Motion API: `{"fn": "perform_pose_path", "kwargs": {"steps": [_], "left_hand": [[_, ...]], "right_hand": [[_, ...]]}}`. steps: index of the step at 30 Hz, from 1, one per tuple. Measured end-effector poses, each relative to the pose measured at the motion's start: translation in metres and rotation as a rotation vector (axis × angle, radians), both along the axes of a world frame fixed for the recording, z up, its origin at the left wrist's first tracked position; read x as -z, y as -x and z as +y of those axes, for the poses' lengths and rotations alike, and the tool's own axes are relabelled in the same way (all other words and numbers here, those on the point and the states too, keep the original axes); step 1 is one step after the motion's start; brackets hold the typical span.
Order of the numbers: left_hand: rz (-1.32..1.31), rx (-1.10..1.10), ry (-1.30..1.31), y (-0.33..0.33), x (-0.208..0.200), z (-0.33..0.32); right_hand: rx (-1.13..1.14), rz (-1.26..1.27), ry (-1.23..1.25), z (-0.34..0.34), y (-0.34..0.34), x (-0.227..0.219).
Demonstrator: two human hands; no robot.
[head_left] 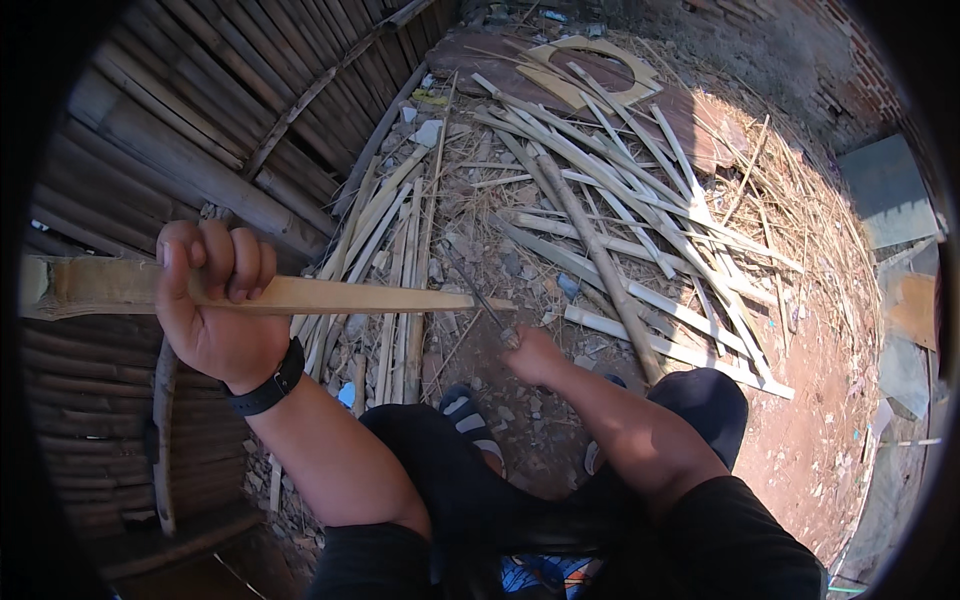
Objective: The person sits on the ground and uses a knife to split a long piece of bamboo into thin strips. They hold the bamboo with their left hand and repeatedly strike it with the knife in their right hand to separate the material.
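My left hand (220,300) is closed around a long pale split bamboo strip (360,296), held level in front of me. Its wide end reaches past the left side of the view, and it narrows toward the middle. In my right hand (534,358) is a knife, its handle wrapped in my fingers. The thin dark knife blade (474,278) slants up and to the left from that fist and crosses the strip close to its narrow end. Whether the edge cuts into the strip cannot be made out.
Many split bamboo strips (640,215) lie heaped on the ground ahead, with a round bamboo pole (590,250) among them. More strips (400,280) lie beside the bamboo wall (200,110) on the left. Grey sheets (888,190) lean at right. Rubble and shavings surround my sandalled feet (470,420).
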State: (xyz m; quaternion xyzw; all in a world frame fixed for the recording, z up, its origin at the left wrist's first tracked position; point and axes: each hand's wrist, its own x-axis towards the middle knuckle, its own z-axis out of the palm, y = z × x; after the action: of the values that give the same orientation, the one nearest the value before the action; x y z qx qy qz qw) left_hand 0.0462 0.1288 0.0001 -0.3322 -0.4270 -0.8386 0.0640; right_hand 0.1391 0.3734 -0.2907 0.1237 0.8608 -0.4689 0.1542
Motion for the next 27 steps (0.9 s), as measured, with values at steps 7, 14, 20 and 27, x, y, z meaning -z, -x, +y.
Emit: {"fn": "perform_pose_path", "kwargs": {"steps": [7,14,20,27], "left_hand": [[0.024,0.061,0.01,0.005,0.004,-0.01],[0.066,0.187,0.001,0.006,0.006,-0.015],[0.108,0.26,0.027,0.008,0.007,-0.017],[0.155,0.315,0.038,0.007,0.007,-0.012]], "right_hand": [[-0.129,0.227,0.162,-0.045,0.008,-0.101],[-0.005,-0.099,0.082,-0.001,0.004,0.014],[-0.252,-0.051,0.241,-0.001,0.016,-0.09],[-0.163,-0.06,0.073,0.029,0.01,0.01]]}}
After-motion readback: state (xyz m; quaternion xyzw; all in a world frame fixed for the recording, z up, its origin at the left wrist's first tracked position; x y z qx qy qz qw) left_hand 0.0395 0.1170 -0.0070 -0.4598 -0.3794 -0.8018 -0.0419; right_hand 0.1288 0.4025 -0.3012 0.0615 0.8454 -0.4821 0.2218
